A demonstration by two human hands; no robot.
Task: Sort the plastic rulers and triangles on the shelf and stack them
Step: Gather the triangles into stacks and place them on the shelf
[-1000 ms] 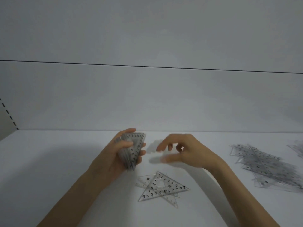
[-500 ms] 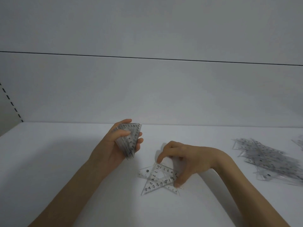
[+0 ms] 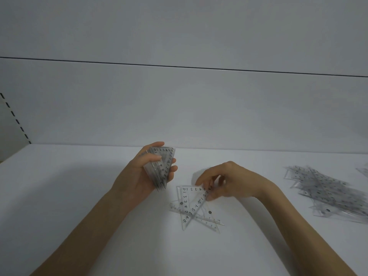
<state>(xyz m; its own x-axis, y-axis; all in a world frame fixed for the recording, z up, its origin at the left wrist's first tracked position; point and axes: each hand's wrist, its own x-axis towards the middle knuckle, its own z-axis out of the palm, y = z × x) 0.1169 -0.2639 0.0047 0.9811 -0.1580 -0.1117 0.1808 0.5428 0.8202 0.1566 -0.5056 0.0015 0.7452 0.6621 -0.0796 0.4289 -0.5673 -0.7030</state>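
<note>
White shelf point(image 3: 69, 196): a stack point(image 3: 161, 168) is clamped in the left hand point(image 3: 139, 176); a loose triangle point(image 3: 190, 202) is pinched by the right hand point(image 3: 229, 182), presumably for adding.

Clear glossy plastic triangles point(image 3: 191, 204) on a smooth matt white shelf point(image 3: 79, 196)

Passable over bare shelf point(image 3: 69, 206) from 6 to 9 o'clock of the loose triangles point(image 3: 199, 218). Blocked at 10 o'clock by the left hand point(image 3: 139, 178) gripping a triangle stack point(image 3: 162, 166), at 2 o'clock by the right hand point(image 3: 231, 182) pinching the top triangle point(image 3: 185, 202). Open toward 3 o'clock up to the scattered pile point(image 3: 328, 194). Closed at 12 o'clock by the back wall point(image 3: 179, 116).
</note>
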